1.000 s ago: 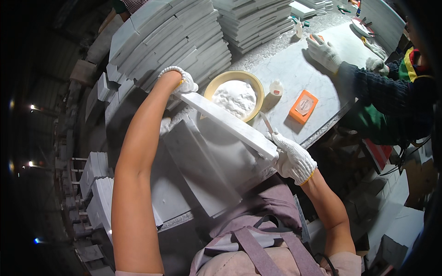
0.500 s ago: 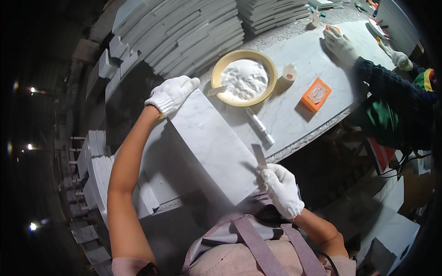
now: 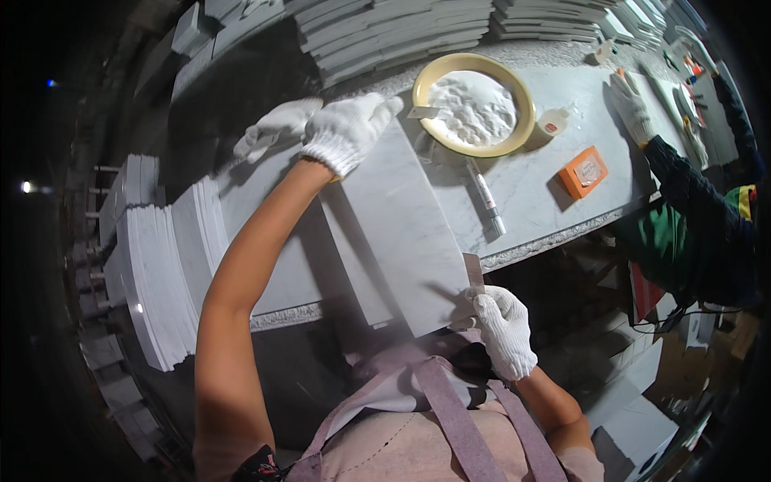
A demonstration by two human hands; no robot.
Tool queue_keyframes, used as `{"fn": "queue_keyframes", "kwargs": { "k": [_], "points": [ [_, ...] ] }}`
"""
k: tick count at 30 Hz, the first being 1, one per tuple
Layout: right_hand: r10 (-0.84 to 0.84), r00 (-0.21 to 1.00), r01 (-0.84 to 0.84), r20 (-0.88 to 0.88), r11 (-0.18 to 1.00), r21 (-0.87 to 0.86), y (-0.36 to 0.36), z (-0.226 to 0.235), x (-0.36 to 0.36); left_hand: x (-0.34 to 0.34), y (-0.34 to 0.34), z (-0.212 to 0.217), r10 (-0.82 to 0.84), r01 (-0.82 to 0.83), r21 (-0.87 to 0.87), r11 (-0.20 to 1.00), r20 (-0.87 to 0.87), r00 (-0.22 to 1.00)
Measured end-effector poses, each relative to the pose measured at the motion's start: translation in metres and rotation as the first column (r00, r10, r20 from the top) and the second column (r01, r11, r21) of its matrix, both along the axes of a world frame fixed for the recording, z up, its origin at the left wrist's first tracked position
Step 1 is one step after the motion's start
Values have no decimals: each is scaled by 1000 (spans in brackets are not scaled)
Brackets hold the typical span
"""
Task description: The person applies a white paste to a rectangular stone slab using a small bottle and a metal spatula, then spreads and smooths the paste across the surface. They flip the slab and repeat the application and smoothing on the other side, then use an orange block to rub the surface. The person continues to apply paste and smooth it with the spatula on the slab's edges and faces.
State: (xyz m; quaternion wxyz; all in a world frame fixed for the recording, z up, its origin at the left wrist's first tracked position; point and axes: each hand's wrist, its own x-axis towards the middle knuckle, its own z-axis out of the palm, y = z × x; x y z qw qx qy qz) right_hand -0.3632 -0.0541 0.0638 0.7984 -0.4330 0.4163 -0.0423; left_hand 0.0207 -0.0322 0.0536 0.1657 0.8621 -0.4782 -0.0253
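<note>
Has turned white rectangular marble slab (image 3: 401, 221) face-up, presumably for access; grips it in left hand (image 3: 347, 132), flat grey metal blade (image 3: 474, 272) in right hand (image 3: 506, 333).

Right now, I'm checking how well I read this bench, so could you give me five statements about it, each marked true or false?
1. The left hand is at the far end of the pale marble slab. True.
2. The right hand is bare. False: it wears a white glove.
3. The right hand holds a thin flat blade. True.
4. The orange box sits inside the yellow-rimmed bowl. False: it sits on the bench top, to the right of the bowl.
5. The bowl holds white material. True.
</note>
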Motion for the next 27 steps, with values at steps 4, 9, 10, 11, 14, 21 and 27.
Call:
{"fn": "queue_keyframes", "kwargs": {
  "k": [4, 9, 10, 11, 14, 21, 27],
  "points": [
    [35, 996, -27, -83, 996, 87, -12, 5, -2, -7, -7, 0, 17, -36, 83, 996, 213, 977],
    [-63, 994, 29, -85, 935, -354, -63, 1, 10, -11, -6, -6, 50, -51, -1, 999, 221, 974],
    [-55, 997, 25, -63, 912, -410, -73, -1, 19, -11, -6, -7, 47, -42, -25, 999, 244, 969],
    [21, 997, -52, -73, 893, -447, -83, 1, 24, -11, -5, -7, 29, -18, -46, 999, 259, 965],
    [175, 982, -167, -65, 669, -724, -100, -5, 65, -12, -4, -7, 19, -1, -63, 998, 296, 955],
    [395, 916, -356, -74, 714, -603, -112, -17, 141, -12, -5, -7, 18, -6, -39, 999, 303, 953],
    [485, 874, -386, 42, 742, -549, -116, -14, 155, -7, -6, -13, -40, 105, -157, 982, 370, 928]
  ]
}}
